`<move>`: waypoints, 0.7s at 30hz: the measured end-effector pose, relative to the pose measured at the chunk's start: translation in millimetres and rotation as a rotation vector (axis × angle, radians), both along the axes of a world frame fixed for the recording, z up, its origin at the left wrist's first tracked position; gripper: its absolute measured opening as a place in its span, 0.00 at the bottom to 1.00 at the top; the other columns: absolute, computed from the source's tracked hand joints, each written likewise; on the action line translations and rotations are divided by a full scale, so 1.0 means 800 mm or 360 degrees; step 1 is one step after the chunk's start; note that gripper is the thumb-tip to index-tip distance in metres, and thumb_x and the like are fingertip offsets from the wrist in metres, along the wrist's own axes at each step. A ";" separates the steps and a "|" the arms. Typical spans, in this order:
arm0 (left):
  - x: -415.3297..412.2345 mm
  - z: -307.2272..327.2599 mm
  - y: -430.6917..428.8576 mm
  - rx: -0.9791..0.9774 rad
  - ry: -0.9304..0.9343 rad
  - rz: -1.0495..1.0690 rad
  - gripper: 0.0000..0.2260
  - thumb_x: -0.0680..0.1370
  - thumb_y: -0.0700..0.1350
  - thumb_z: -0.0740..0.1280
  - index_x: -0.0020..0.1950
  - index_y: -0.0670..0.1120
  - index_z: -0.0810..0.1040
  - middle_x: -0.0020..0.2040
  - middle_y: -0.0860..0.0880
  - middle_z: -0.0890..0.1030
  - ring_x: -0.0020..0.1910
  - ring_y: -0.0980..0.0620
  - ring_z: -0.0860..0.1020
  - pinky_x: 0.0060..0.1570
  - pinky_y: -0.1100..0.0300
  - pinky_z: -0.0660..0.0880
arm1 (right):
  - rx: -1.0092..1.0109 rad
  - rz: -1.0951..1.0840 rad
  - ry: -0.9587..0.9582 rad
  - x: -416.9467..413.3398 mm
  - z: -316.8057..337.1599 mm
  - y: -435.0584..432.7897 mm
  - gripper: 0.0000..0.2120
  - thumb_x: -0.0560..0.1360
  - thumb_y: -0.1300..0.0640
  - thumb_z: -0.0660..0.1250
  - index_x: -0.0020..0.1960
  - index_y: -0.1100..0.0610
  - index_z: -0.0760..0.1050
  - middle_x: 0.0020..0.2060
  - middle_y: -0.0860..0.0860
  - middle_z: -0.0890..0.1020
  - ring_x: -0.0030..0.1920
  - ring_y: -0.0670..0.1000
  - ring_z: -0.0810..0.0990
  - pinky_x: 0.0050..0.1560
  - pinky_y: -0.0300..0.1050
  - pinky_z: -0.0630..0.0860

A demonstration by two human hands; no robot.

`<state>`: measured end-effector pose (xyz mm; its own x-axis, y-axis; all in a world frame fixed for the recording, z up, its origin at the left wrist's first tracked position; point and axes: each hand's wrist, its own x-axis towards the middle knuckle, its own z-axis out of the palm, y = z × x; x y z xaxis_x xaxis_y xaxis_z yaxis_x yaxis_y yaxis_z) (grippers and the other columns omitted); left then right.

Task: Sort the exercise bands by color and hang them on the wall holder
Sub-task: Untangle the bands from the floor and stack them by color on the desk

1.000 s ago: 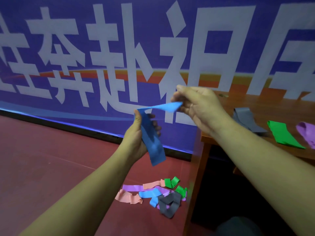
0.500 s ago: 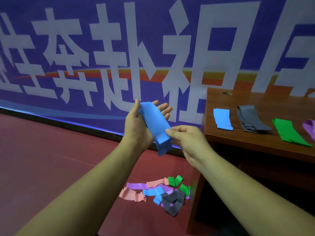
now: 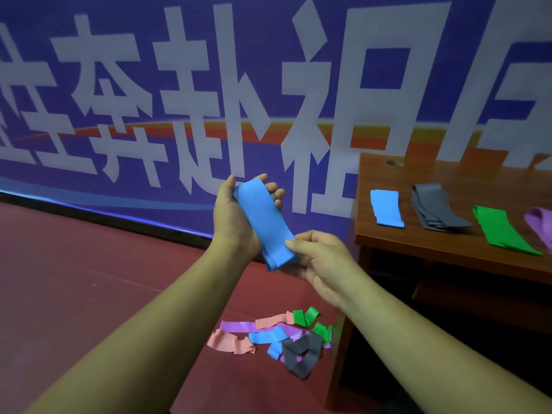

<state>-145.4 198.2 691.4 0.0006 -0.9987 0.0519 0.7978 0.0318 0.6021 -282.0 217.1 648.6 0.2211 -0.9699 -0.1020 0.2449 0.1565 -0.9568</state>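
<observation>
The left hand [image 3: 236,222] cradles a folded blue band [image 3: 265,225], fingers curled round its upper end. The right hand [image 3: 322,264] pinches its lower end, thumb on top. To the right, a wooden table [image 3: 448,174] carries a row of folded bands [image 3: 436,210], the cropped last one seemingly purple. A tangled pile [image 3: 277,336] lies on the floor.

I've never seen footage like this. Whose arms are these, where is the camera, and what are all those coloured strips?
There is no machine here. These are a person's two bare arms, filmed by a wide-angle camera worn on the head, looking forward and down. The left hand cradles a folded blue exercise band, and the right hand pinches its lower end. On the wooden table lie sorted bands: blue band, grey bands, green band, purple band. A mixed pile lies on the red floor.
</observation>
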 end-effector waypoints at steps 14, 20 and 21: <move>-0.001 -0.004 0.004 -0.0014 -0.0477 -0.0151 0.26 0.80 0.63 0.54 0.58 0.40 0.75 0.37 0.44 0.75 0.30 0.49 0.72 0.33 0.59 0.71 | -0.0309 -0.0045 0.0517 -0.017 -0.003 -0.005 0.09 0.70 0.66 0.74 0.42 0.58 0.75 0.38 0.54 0.79 0.40 0.52 0.79 0.39 0.44 0.78; -0.018 -0.011 0.014 -0.0233 -0.1047 -0.0272 0.31 0.81 0.62 0.53 0.66 0.35 0.70 0.36 0.38 0.75 0.31 0.45 0.73 0.35 0.55 0.72 | -0.0974 -0.0217 0.0978 -0.046 0.068 -0.029 0.05 0.74 0.52 0.72 0.49 0.50 0.79 0.46 0.46 0.81 0.50 0.46 0.79 0.50 0.40 0.76; -0.021 -0.012 0.015 -0.0270 -0.1101 -0.0339 0.32 0.81 0.62 0.52 0.65 0.34 0.71 0.37 0.38 0.75 0.32 0.46 0.74 0.35 0.55 0.73 | -0.1090 -0.0107 0.1131 -0.047 0.080 -0.026 0.07 0.74 0.50 0.71 0.52 0.49 0.79 0.48 0.44 0.80 0.51 0.44 0.79 0.49 0.36 0.73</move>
<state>-162.5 210.6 681.9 -0.2811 -0.9517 0.1237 0.2374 0.0559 0.9698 -319.5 196.3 713.0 0.2680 -0.8771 0.3985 -0.4332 -0.4792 -0.7634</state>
